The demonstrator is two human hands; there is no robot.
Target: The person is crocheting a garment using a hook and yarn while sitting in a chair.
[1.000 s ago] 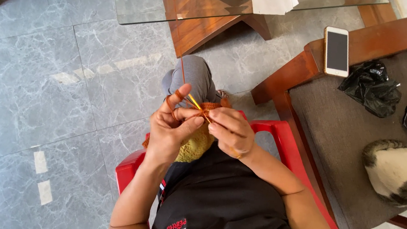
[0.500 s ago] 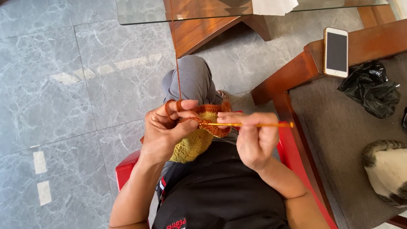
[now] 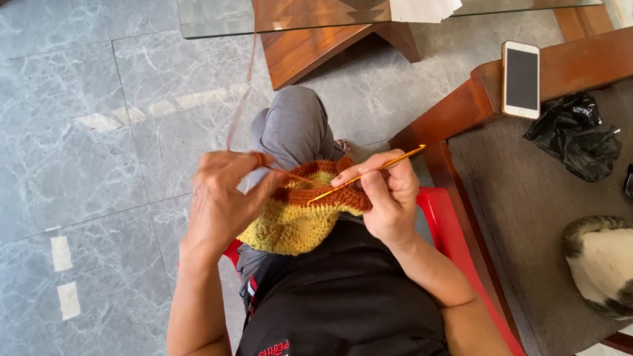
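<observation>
Head view: hands grip crochet hook (image 3: 366, 176) and yarn (image 3: 248, 92) — piece (image 3: 293, 214) yellow, brown-edged.

A grey marble floor (image 3: 62, 147) carries a red plastic chair (image 3: 442, 220), a glass-topped wooden counter (image 3: 304, 41) and a wooden seat (image 3: 502, 207) with a grey cushion. On the cushion lie two black bags (image 3: 572, 136) and a curled cat (image 3: 629, 265); a phone (image 3: 521, 79) rests on the armrest.

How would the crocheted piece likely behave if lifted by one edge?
The crocheted piece would probably flop: it drapes and folds over the lap. It looks light, being open yarn. It likely would not slip free, since the hook in the right hand and the yarn stay attached.
</observation>
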